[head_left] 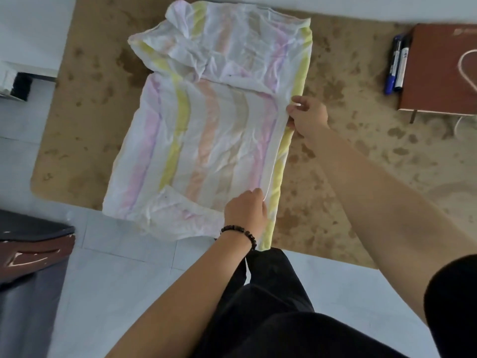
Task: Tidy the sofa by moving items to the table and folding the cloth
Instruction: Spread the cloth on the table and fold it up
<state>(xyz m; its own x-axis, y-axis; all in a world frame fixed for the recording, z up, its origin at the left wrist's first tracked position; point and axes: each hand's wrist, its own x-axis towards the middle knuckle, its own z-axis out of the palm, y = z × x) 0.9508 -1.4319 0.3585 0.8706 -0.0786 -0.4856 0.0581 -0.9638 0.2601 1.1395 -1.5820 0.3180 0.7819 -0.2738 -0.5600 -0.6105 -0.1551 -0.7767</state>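
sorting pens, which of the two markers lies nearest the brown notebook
The white-bodied marker with the dark cap; it lies along the notebook edge, while the blue-capped marker lies beyond it.

A bare stretch of brown surface (348, 73) lies open to the right of the spread cloth (206, 125). Farther right, two markers (397, 63) and a notebook (438, 73) block the way.

Thin crumpled cloth (206, 120) (matt, creased) lies on mottled plush surface (335, 73).

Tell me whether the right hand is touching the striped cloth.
Touching. The head view shows the right hand pinching the striped cloth at its right edge between thumb and fingers.
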